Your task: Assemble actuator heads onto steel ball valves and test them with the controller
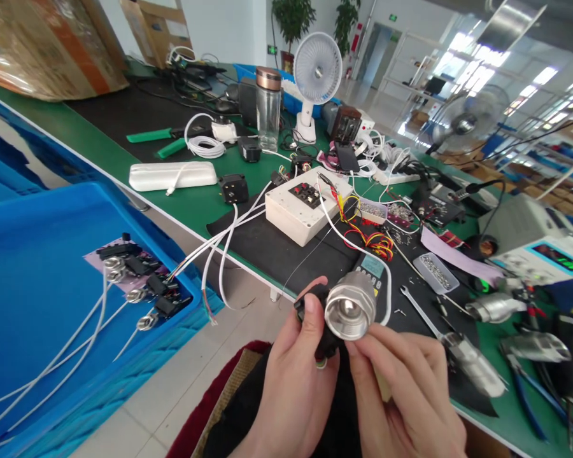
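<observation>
My left hand (300,362) is closed round a black part (325,324) that sits against a silver metal pipe fitting (351,306). The fitting has a hexagonal rim, and its round open end faces me. My right hand (405,388) pinches at the lower right side of the fitting, with fingertips touching it. A small meter with a screen (373,266) lies just behind the fitting on the black mat. A white cable (388,280) curves down past the fitting's right side; where it ends is hidden.
A white box with terminals (296,216) stands ahead on the mat. A wrench (423,312), more metal fittings (477,369) and blue-handled pliers (530,397) lie at right. At left, a blue bin (67,216) holds several black parts with metal fittings; white cables (229,238) overhang the table edge.
</observation>
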The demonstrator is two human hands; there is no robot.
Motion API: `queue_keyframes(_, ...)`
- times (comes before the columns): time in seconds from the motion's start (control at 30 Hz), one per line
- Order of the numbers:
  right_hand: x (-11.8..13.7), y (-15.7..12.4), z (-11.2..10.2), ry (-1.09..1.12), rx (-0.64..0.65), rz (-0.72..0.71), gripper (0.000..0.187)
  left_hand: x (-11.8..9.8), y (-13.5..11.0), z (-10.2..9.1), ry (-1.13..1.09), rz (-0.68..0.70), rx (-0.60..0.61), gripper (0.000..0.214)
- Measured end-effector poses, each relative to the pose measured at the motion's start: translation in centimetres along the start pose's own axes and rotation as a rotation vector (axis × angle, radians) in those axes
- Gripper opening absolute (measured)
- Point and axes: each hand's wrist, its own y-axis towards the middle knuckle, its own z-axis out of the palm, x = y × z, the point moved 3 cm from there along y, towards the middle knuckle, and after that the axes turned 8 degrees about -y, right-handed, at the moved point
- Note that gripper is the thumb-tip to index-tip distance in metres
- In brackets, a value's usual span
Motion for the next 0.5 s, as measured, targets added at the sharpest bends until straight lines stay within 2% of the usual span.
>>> queue_keyframes(0.1,0.1,-0.2,0.2,0.022,-0.012,0.019,0.025,0.1,-0.1,-0.3,-0.002,0.002,0.001,0.052)
queue_keyframes(0.3,-0.5,-1.1,0.0,0.021,0.092,-0.013,0.021,0.1,-0.1,-0.7,0.025,-0.006,-0.020,0.055)
queue_keyframes(0.43,-1.2,-1.1,-0.9,0.026,0.175,-0.062,0.027,-0.4,-0.1,-0.8,0.064,-0.065,-0.045,0.057)
queue_keyframes(0.5,-1.7,-0.5,-1.7,0.031,0.143,-0.061,0.024,-0.9,-0.2,-0.8,0.121,-0.073,-0.051,0.057)
